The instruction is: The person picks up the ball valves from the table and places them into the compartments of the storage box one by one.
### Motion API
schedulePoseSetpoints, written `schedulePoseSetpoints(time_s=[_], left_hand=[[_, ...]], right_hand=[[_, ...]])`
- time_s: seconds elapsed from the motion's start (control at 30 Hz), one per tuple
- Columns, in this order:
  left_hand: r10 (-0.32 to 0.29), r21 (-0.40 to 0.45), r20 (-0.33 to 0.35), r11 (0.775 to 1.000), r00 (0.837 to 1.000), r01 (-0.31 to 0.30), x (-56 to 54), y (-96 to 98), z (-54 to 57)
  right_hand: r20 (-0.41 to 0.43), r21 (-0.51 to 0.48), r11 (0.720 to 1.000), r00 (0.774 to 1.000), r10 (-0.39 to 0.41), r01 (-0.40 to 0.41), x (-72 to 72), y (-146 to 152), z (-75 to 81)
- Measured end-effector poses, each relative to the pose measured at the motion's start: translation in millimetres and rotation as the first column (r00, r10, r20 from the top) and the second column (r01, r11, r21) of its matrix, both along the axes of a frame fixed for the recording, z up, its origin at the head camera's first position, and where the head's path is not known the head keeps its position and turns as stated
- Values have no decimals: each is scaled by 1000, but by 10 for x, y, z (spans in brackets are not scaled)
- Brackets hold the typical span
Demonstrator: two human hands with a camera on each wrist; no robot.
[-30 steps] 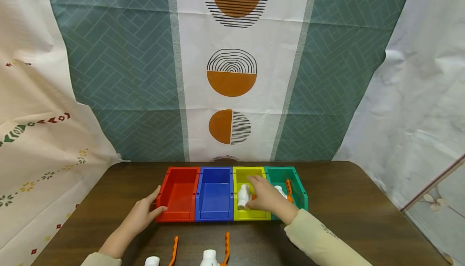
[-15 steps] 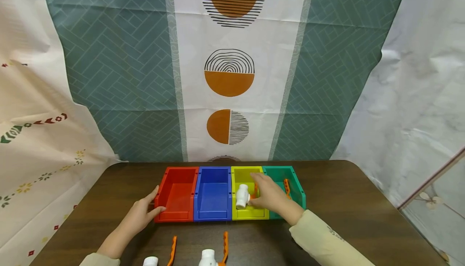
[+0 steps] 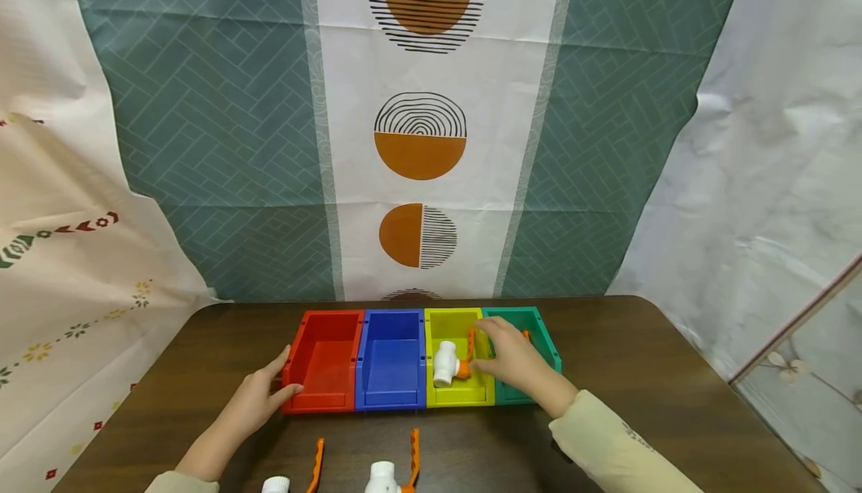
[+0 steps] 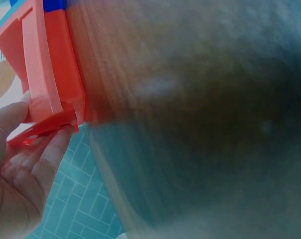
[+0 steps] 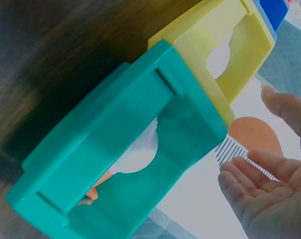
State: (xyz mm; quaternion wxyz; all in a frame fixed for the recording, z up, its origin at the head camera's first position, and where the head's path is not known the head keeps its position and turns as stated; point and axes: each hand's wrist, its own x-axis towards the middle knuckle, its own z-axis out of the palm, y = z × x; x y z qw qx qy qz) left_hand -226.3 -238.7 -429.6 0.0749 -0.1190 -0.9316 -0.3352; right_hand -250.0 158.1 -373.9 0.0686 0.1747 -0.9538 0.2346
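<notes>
My left hand (image 3: 259, 396) grips the left side of the red bin (image 3: 326, 402); in the left wrist view its thumb and fingers lie on either side of the bin's corner. In the yellow bin (image 3: 461, 397) lies a white ball valve (image 3: 444, 364) with an orange handle (image 3: 471, 343). My right hand (image 3: 515, 358) hovers over the yellow and green bins, just right of that valve, thumb and fingers spread with nothing between them. The green bin (image 3: 554, 351) contains another white valve (image 5: 138, 152), mostly hidden behind my hand in the head view.
A blue bin (image 3: 390, 401) stands between the red and yellow ones, all joined in a row. On the dark wooden table (image 3: 640, 358) near the front are two more white valves, one in the middle (image 3: 382, 478) and one to its left (image 3: 276, 485), cut off by the frame edge.
My right hand has drawn back to the right, off the valve in the yellow bin, uncovering its orange handle. The left hand stays on the red bin. The head view has shifted slightly.
</notes>
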Motion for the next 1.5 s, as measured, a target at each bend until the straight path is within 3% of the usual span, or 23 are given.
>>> schedulePoseSetpoints(time_s=[0.53,0.77,1.03,1.5], left_hand=[[14,-19,9,1000,1000,-14,7,-31,15],[8,12,30,1000,1000,-9,16,-1,0],[6,19,16,1000,1000,-6,19,-3,-12],[19,6,19,1000,1000,-19,17,11,13]], right_hand=[[-60,-35,998,997,-48,46,68,248,-82],[-99,-31,998,994,-51,48,131,388,-90],[-172,-33,995,981,-96,91,156,521,-110],[-155,-47,990,978,-141,135,134,768,-175]])
